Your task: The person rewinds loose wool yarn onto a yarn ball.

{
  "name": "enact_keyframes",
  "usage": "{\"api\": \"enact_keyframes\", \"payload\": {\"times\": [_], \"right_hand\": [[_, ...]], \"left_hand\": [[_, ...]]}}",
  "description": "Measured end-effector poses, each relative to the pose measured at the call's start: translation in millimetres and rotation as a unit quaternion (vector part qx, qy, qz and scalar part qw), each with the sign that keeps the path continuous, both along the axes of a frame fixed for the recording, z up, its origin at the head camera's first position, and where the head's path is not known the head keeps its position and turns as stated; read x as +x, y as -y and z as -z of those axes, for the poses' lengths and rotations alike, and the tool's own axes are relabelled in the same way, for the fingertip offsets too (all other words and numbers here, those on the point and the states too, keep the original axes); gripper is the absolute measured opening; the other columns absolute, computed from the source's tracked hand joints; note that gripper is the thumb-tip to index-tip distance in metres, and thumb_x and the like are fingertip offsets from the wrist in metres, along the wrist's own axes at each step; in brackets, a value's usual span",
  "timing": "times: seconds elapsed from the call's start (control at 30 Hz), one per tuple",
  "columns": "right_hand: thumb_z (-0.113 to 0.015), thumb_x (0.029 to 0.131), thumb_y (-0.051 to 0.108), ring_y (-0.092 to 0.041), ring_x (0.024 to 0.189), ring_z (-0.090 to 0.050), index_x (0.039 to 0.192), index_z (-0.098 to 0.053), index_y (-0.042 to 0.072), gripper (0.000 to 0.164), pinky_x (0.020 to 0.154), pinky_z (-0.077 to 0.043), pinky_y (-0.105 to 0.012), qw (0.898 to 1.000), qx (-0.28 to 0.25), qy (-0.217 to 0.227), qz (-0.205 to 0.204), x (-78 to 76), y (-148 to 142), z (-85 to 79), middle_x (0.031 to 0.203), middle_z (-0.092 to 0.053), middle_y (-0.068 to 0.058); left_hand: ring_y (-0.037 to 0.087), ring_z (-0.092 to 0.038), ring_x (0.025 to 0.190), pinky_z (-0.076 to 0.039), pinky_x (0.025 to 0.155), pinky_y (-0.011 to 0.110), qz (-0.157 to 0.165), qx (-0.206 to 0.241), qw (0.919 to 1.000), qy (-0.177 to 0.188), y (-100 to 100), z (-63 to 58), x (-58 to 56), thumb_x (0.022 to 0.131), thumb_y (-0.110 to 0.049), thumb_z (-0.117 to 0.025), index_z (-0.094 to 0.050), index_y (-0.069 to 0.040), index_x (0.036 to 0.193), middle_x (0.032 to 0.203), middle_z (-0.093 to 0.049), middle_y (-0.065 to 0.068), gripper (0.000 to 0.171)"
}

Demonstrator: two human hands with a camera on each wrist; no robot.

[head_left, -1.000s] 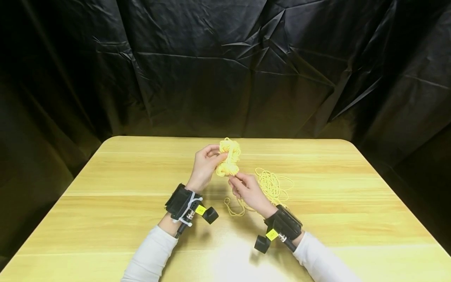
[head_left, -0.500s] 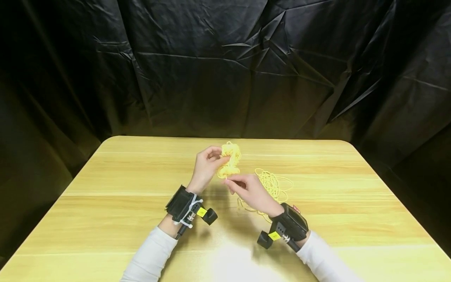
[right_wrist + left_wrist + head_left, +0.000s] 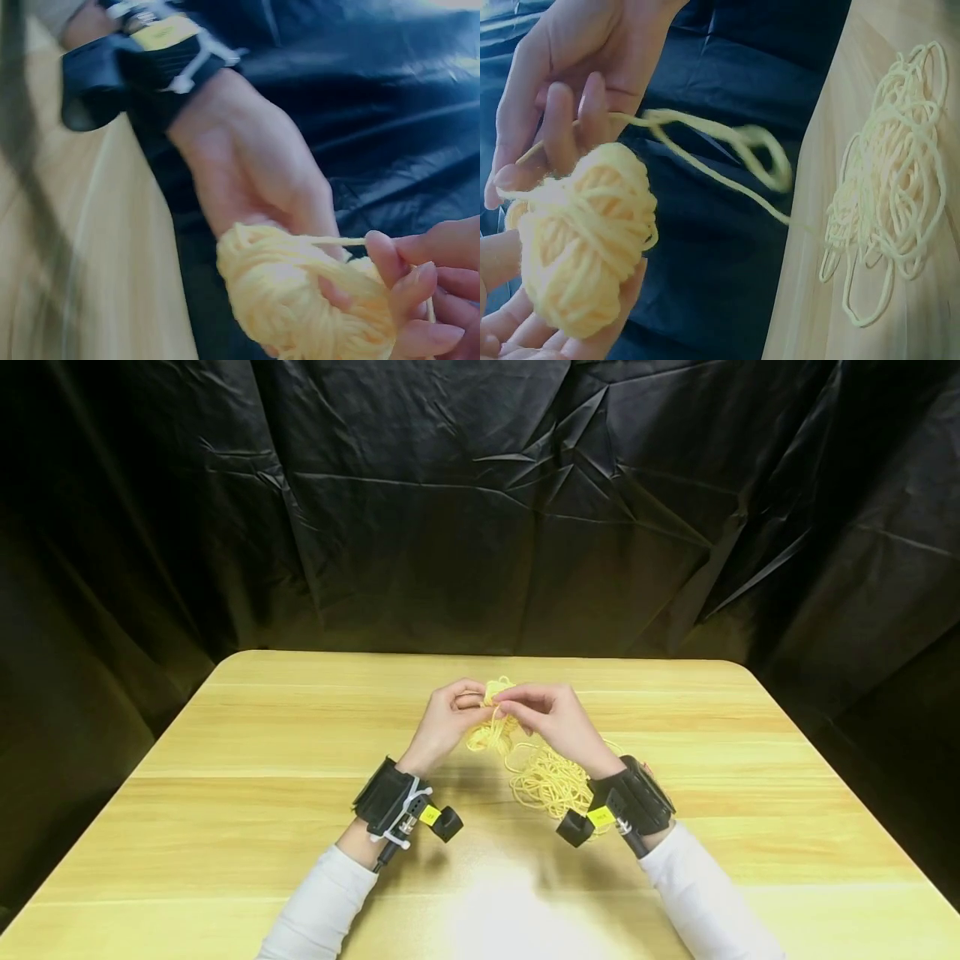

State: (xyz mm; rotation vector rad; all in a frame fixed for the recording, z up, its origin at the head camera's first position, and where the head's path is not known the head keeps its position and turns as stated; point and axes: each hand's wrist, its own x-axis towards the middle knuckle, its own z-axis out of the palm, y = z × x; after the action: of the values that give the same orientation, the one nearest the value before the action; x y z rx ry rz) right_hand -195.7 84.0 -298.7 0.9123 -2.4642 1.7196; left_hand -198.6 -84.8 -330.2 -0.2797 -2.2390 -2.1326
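Note:
A bundle of yellow yarn (image 3: 487, 739), wound into two lobes with wraps across its waist, is held above the table. My left hand (image 3: 442, 727) grips its middle; in the left wrist view that hand's fingers support the bundle (image 3: 592, 247) from below. Close against it, my right hand (image 3: 558, 720) pinches a strand of the yarn. This strand (image 3: 337, 241) runs taut from the bundle to the right thumb and fingertip in the right wrist view. More yarn trails from the right fingers in a loose loop (image 3: 765, 161). Both hands partly cover the bundle in the head view.
On the wooden table (image 3: 225, 843), a tangled pile of loose yellow yarn (image 3: 551, 781) lies below the right wrist. A black wrist-worn camera (image 3: 576, 828) hangs over the pile's near edge. Black sheeting (image 3: 412, 568) hangs behind the table.
The right hand has moved from below the bundle up to its middle, carrying the strand over the front. The left hand, still gripping, has shifted slightly right and nearer with the bundle.

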Motion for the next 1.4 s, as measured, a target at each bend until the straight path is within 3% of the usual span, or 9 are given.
{"api": "enact_keyframes", "payload": {"times": [0.2, 0.37, 0.53, 0.63, 0.73, 0.9, 1.1, 1.27, 1.4], "right_hand": [[-0.059, 0.085, 0.01, -0.01, 0.059, -0.046, 0.103, -0.064, -0.002, 0.022, 0.05, -0.038, -0.017, 0.995, -0.07, 0.056, 0.034, -9.7, -3, -2.8, 0.082, -0.065, -0.002], [-0.059, 0.086, 0.013, -0.009, 0.067, -0.053, 0.105, -0.063, -0.001, 0.024, 0.06, -0.046, -0.017, 0.991, -0.094, 0.076, 0.05, -16.4, -6, -0.6, 0.086, -0.066, 0.002], [-0.059, 0.086, 0.014, -0.01, 0.083, -0.059, 0.106, -0.063, -0.002, 0.026, 0.074, -0.049, -0.021, 0.99, -0.097, 0.075, 0.063, -24.0, -8, 10.5, 0.098, -0.066, -0.011], [-0.057, 0.086, 0.01, -0.011, 0.091, -0.059, 0.106, -0.062, -0.005, 0.025, 0.077, -0.048, -0.021, 0.99, -0.094, 0.079, 0.065, -28.8, -8, 22.3, 0.105, -0.062, -0.019], [-0.053, 0.087, 0.005, -0.01, 0.09, -0.059, 0.106, -0.06, -0.009, 0.024, 0.077, -0.048, -0.021, 0.99, -0.081, 0.088, 0.074, -30.1, -7, 34.8, 0.106, -0.061, -0.021], [-0.052, 0.086, 0.002, -0.007, 0.079, -0.057, 0.096, -0.062, -0.012, 0.02, 0.079, -0.048, -0.03, 0.99, -0.054, 0.098, 0.089, -25.0, -3, 51.3, 0.09, -0.065, -0.017], [-0.047, 0.088, 0.002, -0.005, 0.069, -0.054, 0.095, -0.059, -0.015, 0.022, 0.072, -0.049, -0.031, 0.991, -0.065, 0.104, 0.049, -14.6, 4, 64.0, 0.076, -0.061, -0.005], [-0.047, 0.089, 0.003, -0.008, 0.064, -0.055, 0.093, -0.059, -0.015, 0.022, 0.066, -0.05, -0.03, 0.992, -0.07, 0.102, 0.013, -6.5, 11, 69.2, 0.072, -0.06, -0.009], [-0.047, 0.091, 0.008, -0.008, 0.057, -0.049, 0.095, -0.059, -0.014, 0.025, 0.054, -0.046, -0.024, 0.991, -0.064, 0.111, -0.032, 0.5, 15, 68.9, 0.069, -0.053, -0.006]], "left_hand": [[0.016, -0.062, 0.087, -0.05, 0.072, 0.022, 0.039, -0.015, 0.9991, -0.003, 1, 1.6, 0.9, 0.079, 0.002, -0.062, -0.054, 0.005, 0.108, 0.104, -0.061, 0.022, 0.03], [0.021, -0.063, 0.089, -0.051, 0.073, 0.027, 0.068, -0.035, 0.997, -0.01, 1, 1.1, 2.3, 0.079, -0.003, -0.065, -0.056, 0.003, 0.113, 0.104, -0.062, 0.019, 0.036], [0.026, -0.062, 0.089, -0.051, 0.073, 0.027, 0.094, -0.043, 0.9945, -0.019, 1, 0.7, 2.8, 0.078, -0.002, -0.065, -0.06, 0.004, 0.105, 0.102, -0.063, 0.017, 0.028], [0.025, -0.061, 0.088, -0.05, 0.073, 0.026, 0.092, -0.04, 0.9947, -0.021, 0, 0.7, 2.5, 0.078, 0.0, -0.065, -0.06, 0.005, 0.102, 0.1, -0.063, 0.016, 0.026], [0.017, -0.061, 0.082, -0.05, 0.071, 0.025, 0.076, -0.028, 0.9966, -0.018, -1, 0.0, 2.9, 0.077, 0.0, -0.065, -0.059, 0.006, 0.101, 0.097, -0.063, 0.015, 0.025], [0.009, -0.059, 0.079, -0.049, 0.069, 0.022, 0.038, 0.027, 0.9988, -0.011, -2, -2.5, 3.1, 0.078, 0.002, -0.063, -0.057, 0.008, 0.102, 0.093, -0.062, 0.01, 0.026], [0.008, -0.059, 0.077, -0.049, 0.067, 0.021, -0.029, 0.087, 0.9957, -0.017, -3, -1.9, 0.0, 0.078, 0.003, -0.062, -0.057, 0.008, 0.1, 0.088, -0.06, 0.002, 0.023], [0.007, -0.058, 0.075, -0.049, 0.064, 0.019, -0.076, 0.126, 0.9883, -0.042, -2, -1.7, -1.3, 0.077, 0.005, -0.063, -0.057, 0.009, 0.098, 0.082, -0.061, -0.003, 0.023], [0.007, -0.059, 0.072, -0.05, 0.064, 0.019, -0.094, 0.129, 0.9861, -0.047, -2, -2.2, -1.9, 0.076, 0.006, -0.064, -0.057, 0.009, 0.097, 0.08, -0.064, -0.002, 0.022]]}}
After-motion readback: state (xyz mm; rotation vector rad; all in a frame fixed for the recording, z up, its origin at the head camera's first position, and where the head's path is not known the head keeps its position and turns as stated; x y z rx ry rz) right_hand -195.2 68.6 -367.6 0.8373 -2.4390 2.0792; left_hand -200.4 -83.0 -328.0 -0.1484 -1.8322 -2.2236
